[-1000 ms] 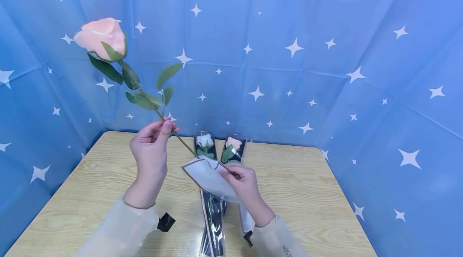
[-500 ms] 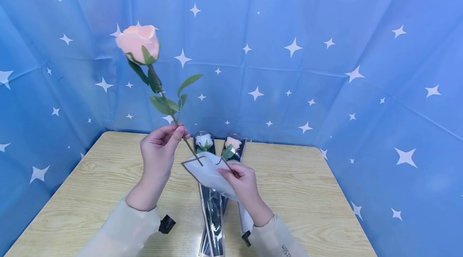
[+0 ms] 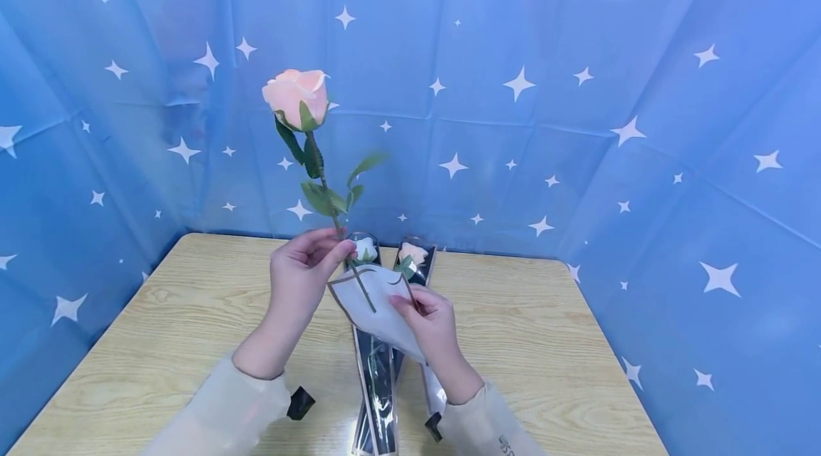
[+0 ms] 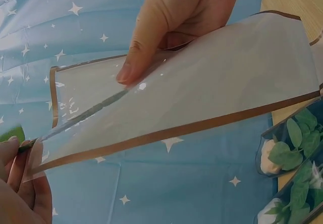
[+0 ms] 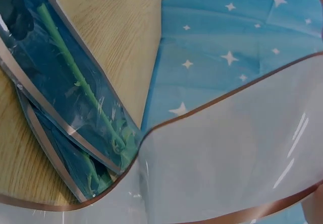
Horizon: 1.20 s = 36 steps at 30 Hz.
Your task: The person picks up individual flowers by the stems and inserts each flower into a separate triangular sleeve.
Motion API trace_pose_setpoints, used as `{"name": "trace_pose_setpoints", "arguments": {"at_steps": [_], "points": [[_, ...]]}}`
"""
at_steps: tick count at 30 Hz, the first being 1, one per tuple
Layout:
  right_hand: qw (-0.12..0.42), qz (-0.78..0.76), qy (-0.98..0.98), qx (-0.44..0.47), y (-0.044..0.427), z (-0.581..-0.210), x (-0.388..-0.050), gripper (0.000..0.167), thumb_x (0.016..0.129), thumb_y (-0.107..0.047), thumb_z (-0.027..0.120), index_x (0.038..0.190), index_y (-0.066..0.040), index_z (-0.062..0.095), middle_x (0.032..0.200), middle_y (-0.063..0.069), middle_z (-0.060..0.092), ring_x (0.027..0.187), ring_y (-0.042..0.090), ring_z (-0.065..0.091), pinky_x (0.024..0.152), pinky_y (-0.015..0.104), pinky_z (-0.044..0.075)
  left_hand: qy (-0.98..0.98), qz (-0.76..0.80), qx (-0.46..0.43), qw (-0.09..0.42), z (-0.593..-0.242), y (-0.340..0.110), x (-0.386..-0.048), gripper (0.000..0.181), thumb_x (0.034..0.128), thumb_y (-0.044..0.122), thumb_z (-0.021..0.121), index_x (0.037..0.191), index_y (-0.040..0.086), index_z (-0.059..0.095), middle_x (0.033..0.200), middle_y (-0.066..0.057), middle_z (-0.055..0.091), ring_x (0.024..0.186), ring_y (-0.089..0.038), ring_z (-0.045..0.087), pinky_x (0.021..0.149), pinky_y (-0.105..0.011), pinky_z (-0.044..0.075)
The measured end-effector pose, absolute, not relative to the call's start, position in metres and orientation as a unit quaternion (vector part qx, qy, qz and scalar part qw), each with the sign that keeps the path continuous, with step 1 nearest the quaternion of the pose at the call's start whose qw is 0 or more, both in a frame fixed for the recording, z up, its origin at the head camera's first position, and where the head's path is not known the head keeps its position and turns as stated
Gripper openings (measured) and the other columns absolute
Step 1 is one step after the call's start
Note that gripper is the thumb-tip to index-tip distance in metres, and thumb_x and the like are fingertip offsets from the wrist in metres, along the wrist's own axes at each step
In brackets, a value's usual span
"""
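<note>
A pink rose (image 3: 297,98) with green leaves stands tilted a little left, above the table. My left hand (image 3: 300,278) pinches its stem between thumb and fingers. Below that hand, the lower end of the stem lies within the open mouth of a white flower sleeve (image 3: 385,324) with a brown border. My right hand (image 3: 434,324) pinches the sleeve by its right edge. In the left wrist view the stem shows dimly through the clear film of the sleeve (image 4: 217,88). The right wrist view shows mostly the sleeve's white panel (image 5: 237,153); the right hand's grip is barely visible there.
On the wooden table (image 3: 526,342), two wrapped roses in dark sleeves lie crossed under my hands: a white rose (image 3: 365,250) and a peach rose (image 3: 413,254). Another pale sleeve (image 3: 435,392) lies partly beneath my right wrist. A blue starred curtain (image 3: 487,121) surrounds the table.
My left hand has moved right and slightly down with the rose, which now stands more upright. Its stem end reaches deeper into the sleeve's mouth. My right hand has stayed almost in place.
</note>
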State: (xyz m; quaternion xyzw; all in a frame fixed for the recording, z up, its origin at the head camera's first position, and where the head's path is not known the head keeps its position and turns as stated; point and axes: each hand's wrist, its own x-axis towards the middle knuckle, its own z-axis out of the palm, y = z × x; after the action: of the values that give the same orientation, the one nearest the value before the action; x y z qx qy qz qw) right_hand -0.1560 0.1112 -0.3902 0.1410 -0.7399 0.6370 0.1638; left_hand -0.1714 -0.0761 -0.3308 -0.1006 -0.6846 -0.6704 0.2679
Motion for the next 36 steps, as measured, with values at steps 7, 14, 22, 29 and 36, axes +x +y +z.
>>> {"name": "trace_pose_setpoints", "arguments": {"at_steps": [7, 14, 22, 29, 36], "points": [[0.164, 0.645, -0.735, 0.127, 0.113, -0.405, -0.163, 0.01, 0.084, -0.009, 0.071, 0.089, -0.001, 0.073, 0.093, 0.014, 0.071, 0.067, 0.006, 0.057, 0.056, 0.017, 0.044, -0.678, -0.681, -0.132, 0.244, -0.33, -0.074, -0.171, 0.015, 0.087, 0.007, 0.067, 0.097, -0.003, 0.07, 0.091, -0.021, 0.071, 0.078, -0.005, 0.07, 0.077, -0.021, 0.055], [0.184, 0.66, -0.717, 0.129, 0.114, -0.418, -0.171, 0.008, 0.083, -0.01, 0.072, 0.085, -0.002, 0.074, 0.078, 0.003, 0.069, 0.059, 0.006, 0.052, 0.05, 0.017, 0.04, -0.727, -0.63, -0.119, 0.246, -0.327, -0.074, -0.169, 0.015, 0.0823, 0.009, 0.073, 0.092, -0.001, 0.072, 0.09, -0.016, 0.071, 0.074, 0.002, 0.065, 0.07, -0.018, 0.055], [0.18, 0.674, -0.707, 0.115, 0.113, -0.413, -0.169, 0.009, 0.083, -0.008, 0.071, 0.085, 0.001, 0.073, 0.072, -0.004, 0.066, 0.057, 0.006, 0.049, 0.049, 0.017, 0.038, -0.732, -0.638, -0.1, 0.216, -0.327, -0.072, -0.168, 0.02, 0.0798, 0.013, 0.076, 0.093, -0.001, 0.071, 0.086, -0.017, 0.071, 0.072, -0.001, 0.065, 0.068, -0.018, 0.054], [0.173, 0.681, -0.702, 0.111, 0.112, -0.413, -0.167, 0.008, 0.083, -0.006, 0.071, 0.086, 0.002, 0.073, 0.082, 0.008, 0.071, 0.061, 0.006, 0.054, 0.052, 0.016, 0.042, -0.717, -0.655, -0.105, 0.213, -0.33, -0.073, -0.168, 0.017, 0.0861, 0.016, 0.07, 0.092, 0.0, 0.07, 0.087, -0.018, 0.071, 0.075, -0.003, 0.067, 0.068, -0.019, 0.055], [0.175, 0.677, -0.705, 0.117, 0.109, -0.394, -0.158, 0.006, 0.083, 0.001, 0.068, 0.081, 0.007, 0.069, 0.067, -0.009, 0.06, 0.055, 0.003, 0.045, 0.049, 0.016, 0.037, -0.727, -0.641, -0.125, 0.213, -0.328, -0.071, -0.167, 0.014, 0.0844, 0.012, 0.071, 0.091, 0.0, 0.073, 0.088, -0.016, 0.071, 0.075, -0.002, 0.066, 0.066, -0.02, 0.054]]}}
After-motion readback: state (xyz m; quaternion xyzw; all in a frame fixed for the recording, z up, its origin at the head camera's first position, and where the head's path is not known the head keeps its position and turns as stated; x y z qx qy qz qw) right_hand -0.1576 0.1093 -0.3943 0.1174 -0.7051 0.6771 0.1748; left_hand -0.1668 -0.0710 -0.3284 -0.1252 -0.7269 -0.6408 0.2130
